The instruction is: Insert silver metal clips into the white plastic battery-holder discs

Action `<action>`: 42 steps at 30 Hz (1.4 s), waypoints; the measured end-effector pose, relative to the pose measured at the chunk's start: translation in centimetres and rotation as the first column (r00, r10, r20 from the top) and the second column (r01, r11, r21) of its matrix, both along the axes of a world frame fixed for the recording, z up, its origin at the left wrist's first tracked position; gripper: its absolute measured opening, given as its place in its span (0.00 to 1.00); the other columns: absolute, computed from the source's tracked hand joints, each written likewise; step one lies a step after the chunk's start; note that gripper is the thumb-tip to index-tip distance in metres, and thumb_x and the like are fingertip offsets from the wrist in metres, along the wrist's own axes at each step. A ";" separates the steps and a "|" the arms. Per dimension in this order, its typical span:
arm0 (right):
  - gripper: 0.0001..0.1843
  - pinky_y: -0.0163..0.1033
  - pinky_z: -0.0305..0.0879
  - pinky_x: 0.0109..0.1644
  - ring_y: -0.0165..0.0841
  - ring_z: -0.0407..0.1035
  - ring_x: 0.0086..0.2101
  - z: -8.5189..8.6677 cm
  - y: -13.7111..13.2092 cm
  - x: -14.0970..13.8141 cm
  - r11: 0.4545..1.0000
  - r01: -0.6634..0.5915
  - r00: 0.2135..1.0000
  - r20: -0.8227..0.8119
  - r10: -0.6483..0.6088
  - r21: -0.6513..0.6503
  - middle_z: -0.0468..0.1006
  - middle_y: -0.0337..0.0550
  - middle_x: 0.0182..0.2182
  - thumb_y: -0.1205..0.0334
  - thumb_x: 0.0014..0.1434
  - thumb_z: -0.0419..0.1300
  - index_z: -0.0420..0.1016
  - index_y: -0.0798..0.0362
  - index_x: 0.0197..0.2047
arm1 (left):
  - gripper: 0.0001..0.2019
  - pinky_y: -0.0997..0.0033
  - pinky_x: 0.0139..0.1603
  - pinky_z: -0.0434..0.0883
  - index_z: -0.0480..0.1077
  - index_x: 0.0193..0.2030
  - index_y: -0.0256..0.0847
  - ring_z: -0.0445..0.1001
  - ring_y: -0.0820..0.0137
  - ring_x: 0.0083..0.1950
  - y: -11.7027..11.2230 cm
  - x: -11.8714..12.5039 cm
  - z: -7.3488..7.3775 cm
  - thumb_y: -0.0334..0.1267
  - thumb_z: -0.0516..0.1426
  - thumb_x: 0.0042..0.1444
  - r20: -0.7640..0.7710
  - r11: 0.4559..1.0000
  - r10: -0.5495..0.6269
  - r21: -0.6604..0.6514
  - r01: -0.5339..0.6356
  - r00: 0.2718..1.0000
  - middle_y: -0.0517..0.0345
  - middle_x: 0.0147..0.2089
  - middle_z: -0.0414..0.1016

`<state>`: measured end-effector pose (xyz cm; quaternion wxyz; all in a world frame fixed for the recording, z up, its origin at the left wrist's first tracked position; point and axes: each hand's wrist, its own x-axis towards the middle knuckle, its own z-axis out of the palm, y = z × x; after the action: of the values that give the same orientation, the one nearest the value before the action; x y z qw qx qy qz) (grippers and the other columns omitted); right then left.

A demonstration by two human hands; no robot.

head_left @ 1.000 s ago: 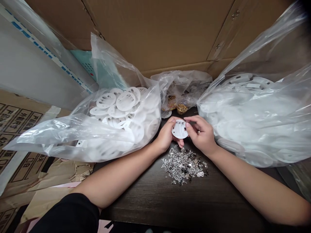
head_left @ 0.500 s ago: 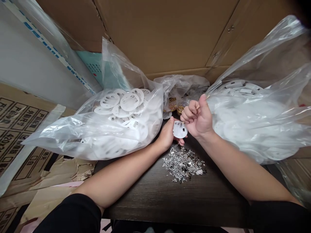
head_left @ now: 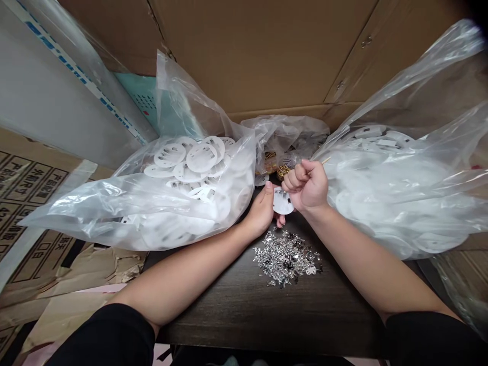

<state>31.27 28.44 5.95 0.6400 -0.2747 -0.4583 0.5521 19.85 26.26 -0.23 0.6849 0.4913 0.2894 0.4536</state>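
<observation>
My left hand (head_left: 263, 208) grips a round white plastic disc (head_left: 282, 202) with small dark slots, thumb on its upper left edge. Closed around a thin wooden stick (head_left: 326, 160), my right hand (head_left: 308, 184) is at the disc's upper right edge; the stick's tip pokes out past the thumb, and its other end is hidden. Below the hands a heap of small shiny metal pieces (head_left: 284, 256) lies on the dark wooden table (head_left: 244, 317).
A clear plastic bag (head_left: 95, 213) full of similar discs stands on the left, another bag (head_left: 400, 203) on the right. Behind the hands, a smaller bag (head_left: 290, 129) holds gold-coloured parts (head_left: 282, 172). Cardboard (head_left: 259, 51) rises at the back.
My right hand has turned and lowered slightly onto the disc's upper edge, and more of the stick shows beyond the thumb. My left hand still holds the disc.
</observation>
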 end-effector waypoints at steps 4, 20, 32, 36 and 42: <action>0.33 0.37 0.38 0.20 0.24 0.37 0.14 -0.1 -0.3 -0.4 0.999 0.034 0.999 -0.002 -0.034 0.013 0.40 0.32 0.11 0.46 0.54 0.59 0.39 0.50 0.17 | 0.32 0.71 0.13 0.65 0.62 0.45 0.41 0.65 0.71 0.15 0.1 0.0 -0.1 0.70 0.39 0.68 0.007 1.000 0.019 -0.005 -0.019 1.000 0.60 0.22 0.69; 0.29 0.36 0.36 0.19 0.22 0.38 0.14 -0.5 -0.7 -1.2 0.998 0.071 0.996 -0.048 -0.070 0.002 0.41 0.32 0.11 0.52 0.51 0.59 0.42 0.51 0.15 | 0.30 0.72 0.13 0.62 0.64 0.41 0.41 0.64 0.71 0.14 -0.3 -0.3 0.1 0.67 0.41 0.70 -0.017 0.995 0.083 0.049 -0.082 0.996 0.60 0.19 0.67; 0.30 0.37 0.38 0.19 0.24 0.39 0.14 0.5 -0.6 0.1 0.999 -0.044 0.978 -0.205 0.042 -0.006 0.38 0.33 0.12 0.53 0.51 0.58 0.38 0.53 0.17 | 0.31 0.69 0.14 0.68 0.61 0.43 0.41 0.66 0.71 0.15 0.1 -0.2 -0.2 0.70 0.38 0.68 0.016 1.000 0.023 -0.002 -0.023 1.000 0.56 0.26 0.75; 0.29 0.37 0.38 0.20 0.23 0.39 0.14 0.1 -0.5 -0.4 0.999 -0.050 0.986 -0.162 0.050 0.001 0.39 0.33 0.12 0.53 0.51 0.58 0.39 0.52 0.17 | 0.31 0.68 0.14 0.67 0.60 0.42 0.42 0.66 0.70 0.15 0.2 0.0 -0.3 0.70 0.37 0.67 0.003 1.000 0.019 -0.005 -0.019 1.000 0.55 0.25 0.75; 0.29 0.37 0.39 0.20 0.24 0.39 0.15 -0.2 -0.3 -0.8 0.999 -0.030 0.991 -0.131 0.033 0.022 0.40 0.34 0.11 0.53 0.52 0.57 0.40 0.52 0.16 | 0.31 0.69 0.15 0.66 0.59 0.41 0.43 0.66 0.70 0.15 0.1 0.1 -0.2 0.71 0.37 0.67 -0.008 0.999 0.030 0.014 -0.030 1.000 0.57 0.23 0.72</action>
<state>30.48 28.11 5.77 0.6626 -0.2242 -0.4252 0.5743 19.90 26.36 -0.46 0.6734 0.4934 0.2967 0.4637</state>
